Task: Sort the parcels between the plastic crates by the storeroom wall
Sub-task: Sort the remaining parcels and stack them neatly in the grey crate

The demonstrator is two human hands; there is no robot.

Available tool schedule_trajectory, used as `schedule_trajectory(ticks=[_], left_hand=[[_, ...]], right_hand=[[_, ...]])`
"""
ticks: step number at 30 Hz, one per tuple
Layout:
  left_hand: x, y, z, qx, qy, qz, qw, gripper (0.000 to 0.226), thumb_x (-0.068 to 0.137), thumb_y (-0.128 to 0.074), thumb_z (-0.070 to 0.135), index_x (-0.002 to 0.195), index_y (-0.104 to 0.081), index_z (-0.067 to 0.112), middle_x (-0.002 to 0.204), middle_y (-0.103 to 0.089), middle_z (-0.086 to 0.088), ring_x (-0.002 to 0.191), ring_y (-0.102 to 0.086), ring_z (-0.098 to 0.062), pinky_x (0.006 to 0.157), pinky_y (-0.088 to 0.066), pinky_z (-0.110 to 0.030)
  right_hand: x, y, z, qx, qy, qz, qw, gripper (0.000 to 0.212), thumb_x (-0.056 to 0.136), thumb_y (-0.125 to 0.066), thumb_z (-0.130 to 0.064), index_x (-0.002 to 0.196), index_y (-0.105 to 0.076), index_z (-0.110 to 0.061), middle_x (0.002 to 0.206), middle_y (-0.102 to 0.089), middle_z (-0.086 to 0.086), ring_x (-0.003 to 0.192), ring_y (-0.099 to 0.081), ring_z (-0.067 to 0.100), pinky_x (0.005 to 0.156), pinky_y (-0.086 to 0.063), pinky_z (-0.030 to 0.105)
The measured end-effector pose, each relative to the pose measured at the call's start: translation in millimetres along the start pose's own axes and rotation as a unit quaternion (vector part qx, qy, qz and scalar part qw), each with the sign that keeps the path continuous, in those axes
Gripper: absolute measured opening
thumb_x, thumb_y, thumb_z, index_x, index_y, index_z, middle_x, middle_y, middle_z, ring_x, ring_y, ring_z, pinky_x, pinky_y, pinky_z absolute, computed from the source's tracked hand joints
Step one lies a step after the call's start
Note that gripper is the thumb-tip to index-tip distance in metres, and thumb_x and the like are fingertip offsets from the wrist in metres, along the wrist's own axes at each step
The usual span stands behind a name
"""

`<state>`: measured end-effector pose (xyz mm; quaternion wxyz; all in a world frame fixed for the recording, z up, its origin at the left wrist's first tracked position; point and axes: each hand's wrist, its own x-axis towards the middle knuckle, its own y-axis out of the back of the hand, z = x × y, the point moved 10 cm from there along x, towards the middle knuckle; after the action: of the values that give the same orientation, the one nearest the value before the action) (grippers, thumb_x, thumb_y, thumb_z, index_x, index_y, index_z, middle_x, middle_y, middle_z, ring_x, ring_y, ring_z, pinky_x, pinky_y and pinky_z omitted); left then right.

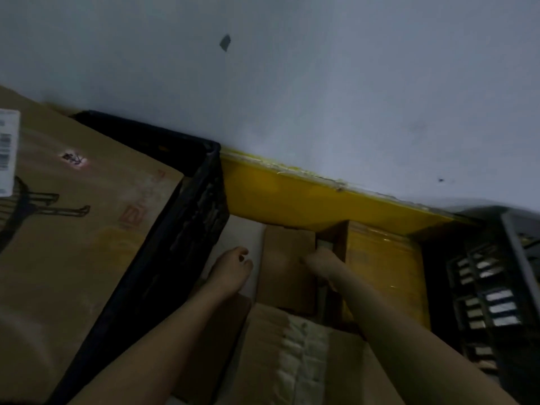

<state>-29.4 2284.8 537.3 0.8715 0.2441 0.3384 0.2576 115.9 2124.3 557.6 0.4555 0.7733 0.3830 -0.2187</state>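
- My right hand [320,260] reaches down to the small brown parcel [287,270] lying just below the frame's centre, at about 5 o'clock. My grip there is curled over the parcel's right-hand edge, fingers tucked into the dark gap beside it, so I have hold of that parcel.
- The small brown parcel is plain cardboard, flat-topped and roughly rectangular, with no label that I can make out in this dim light.
- At the parcel's 3 o'clock lies a yellow-wrapped parcel [382,267], glossy as if bound in tape or film; only the narrow dark gap parts the two.
- My left hand [232,267] hovers at the brown parcel's 9 o'clock, over a white parcel [248,232]. Its fingers are loosely bent and hold nothing.
- At the brown parcel's 6 o'clock is a larger cardboard box [263,346] with a strip of pale, crinkled tape along its top.
- A black plastic crate [190,223] stands at 9 o'clock of the frame, filled by a big cardboard carton [81,229] bearing faded red print and a white barcode label [7,153].
- A grey slatted crate [502,287] sits at 3 o'clock of the frame, its contents too dark to tell.
- Behind everything, from 10 to 2 o'clock, the pale storeroom wall [321,83] meets a yellow skirting band [292,197].
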Motion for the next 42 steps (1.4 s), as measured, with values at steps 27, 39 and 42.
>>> schedule_trajectory(ticks=[27,39,42], left_hand=[[-25,25,35,-0.144,0.047,0.038,0.988,0.031,0.098,-0.054,0.014,0.129,-0.051,0.014,0.119,-0.055,-0.004,0.110,-0.054,-0.024,0.096,-0.049,-0.043],[-154,99,133,-0.054,-0.099,0.241,0.964,0.054,0.091,-0.066,0.031,0.140,-0.043,0.024,0.139,-0.038,-0.005,0.125,-0.041,-0.027,0.098,-0.046,-0.047],[-192,95,172,-0.069,-0.167,0.249,0.952,0.041,0.096,-0.058,0.034,0.135,-0.047,0.025,0.135,-0.042,-0.002,0.122,-0.043,-0.022,0.093,-0.047,-0.038]], right_hand=[[-32,24,-19,0.159,-0.004,0.032,0.987,0.065,0.099,-0.051,-0.023,0.154,-0.015,-0.020,0.146,-0.042,0.015,0.126,-0.049,0.037,0.096,-0.051,0.053],[-153,90,-48,0.313,0.188,0.133,0.921,0.048,0.092,-0.070,-0.024,0.134,-0.053,-0.007,0.118,-0.063,0.007,0.107,-0.063,0.028,0.090,-0.057,0.045],[-191,107,-48,0.306,0.242,0.163,0.906,0.042,0.091,-0.071,-0.025,0.128,-0.058,-0.012,0.107,-0.065,0.003,0.099,-0.064,0.023,0.083,-0.059,0.040]])
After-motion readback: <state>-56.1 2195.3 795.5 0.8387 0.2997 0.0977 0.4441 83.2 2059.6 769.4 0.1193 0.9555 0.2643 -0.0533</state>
